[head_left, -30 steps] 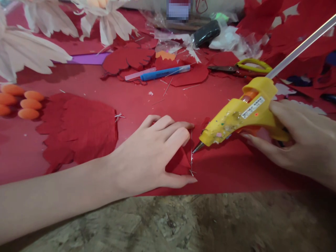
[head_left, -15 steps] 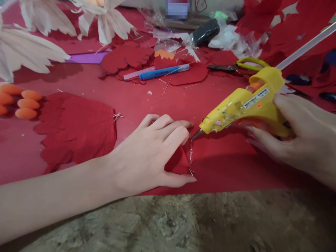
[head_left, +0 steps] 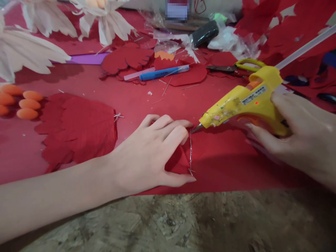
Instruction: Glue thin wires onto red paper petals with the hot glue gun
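Note:
My left hand (head_left: 157, 150) lies spread over a red paper petal (head_left: 178, 161), its thumb apart from the fingers. A thin wire (head_left: 190, 154) with a shiny line along it runs down the petal's right edge, between my fingertips and thumb; crossed wire ends show near the thumb tip. My right hand (head_left: 301, 129) is wrapped around the grip of a yellow hot glue gun (head_left: 241, 99) with a clear glue stick (head_left: 306, 49) in its back. The metal nozzle meets the wire's upper end, close to my left fingers. Much of the petal is hidden under my left hand.
Left of my hand lies a stack of red petals (head_left: 81, 127) with wires, beside orange foam ovals (head_left: 30, 104). Beyond are a blue pen (head_left: 164, 72), scissors (head_left: 228, 68), loose wires, white flowers (head_left: 28, 50) and plastic bags (head_left: 236, 42). The red sheet's front edge meets a mottled surface (head_left: 162, 217).
The glue gun in my right hand has moved up along the wire, its nozzle now nearer the upper end. My left hand has stayed in place.

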Demonstrator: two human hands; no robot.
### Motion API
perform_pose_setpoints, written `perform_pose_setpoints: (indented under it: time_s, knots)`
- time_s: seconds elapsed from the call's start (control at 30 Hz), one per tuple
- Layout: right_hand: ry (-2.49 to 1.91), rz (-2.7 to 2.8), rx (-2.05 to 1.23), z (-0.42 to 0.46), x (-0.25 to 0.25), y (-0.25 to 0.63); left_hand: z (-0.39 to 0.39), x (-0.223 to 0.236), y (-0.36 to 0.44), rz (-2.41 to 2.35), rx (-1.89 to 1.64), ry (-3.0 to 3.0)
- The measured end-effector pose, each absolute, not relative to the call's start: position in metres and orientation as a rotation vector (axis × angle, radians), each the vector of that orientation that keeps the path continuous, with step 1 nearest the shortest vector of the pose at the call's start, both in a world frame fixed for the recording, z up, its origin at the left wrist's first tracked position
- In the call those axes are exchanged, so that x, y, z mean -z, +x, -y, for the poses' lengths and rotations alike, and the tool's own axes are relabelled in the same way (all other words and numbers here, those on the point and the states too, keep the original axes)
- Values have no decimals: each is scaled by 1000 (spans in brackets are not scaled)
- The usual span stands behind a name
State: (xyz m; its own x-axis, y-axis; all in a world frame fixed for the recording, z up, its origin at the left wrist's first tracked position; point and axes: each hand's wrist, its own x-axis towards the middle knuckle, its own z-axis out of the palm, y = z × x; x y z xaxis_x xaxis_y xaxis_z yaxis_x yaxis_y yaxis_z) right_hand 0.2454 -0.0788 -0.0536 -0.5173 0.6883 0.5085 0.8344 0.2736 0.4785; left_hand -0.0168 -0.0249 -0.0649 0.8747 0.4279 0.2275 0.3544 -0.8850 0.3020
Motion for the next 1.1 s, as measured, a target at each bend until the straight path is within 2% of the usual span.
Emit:
perform_pose_setpoints:
  time_s: [0.17,0.33,0.57,0.8,1.1]
  knots:
    - [-1483,2300,1079,82,51,246,26,63,-17,-618,-397,2800]
    - [-1780,2224,825,93,45,238,26,62,-18,-625,-381,2816]
    - [-1537,2391,770,99,46,231,25,63,-17,-602,-406,2792]
    - [-1473,2339,989,96,48,235,25,64,-17,-602,-412,2785]
    - [-1536,2297,976,95,49,235,25,64,-16,-599,-421,2792]
